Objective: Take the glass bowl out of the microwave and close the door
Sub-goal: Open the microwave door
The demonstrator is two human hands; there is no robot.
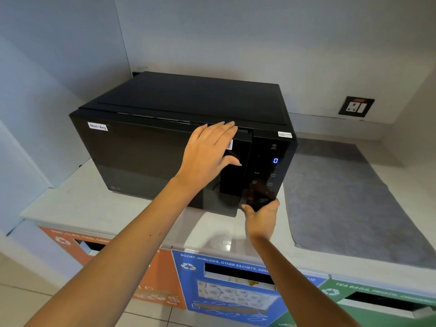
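A black microwave with a "Non-Veg" label stands on a pale counter. Its dark door is ajar by a narrow gap along the right edge, beside the control panel, whose display reads 0. My left hand lies on the door's upper right corner, fingers stretched over the top edge and thumb hooked at the door's right edge. My right hand clasps the bottom edge of the microwave under the control panel. No glass bowl is visible; the dark door hides the inside.
A grey mat covers the counter right of the microwave. A wall socket sits at the back right. Below the counter's front edge are orange, blue and green recycling bins with slots. Walls enclose the left and back.
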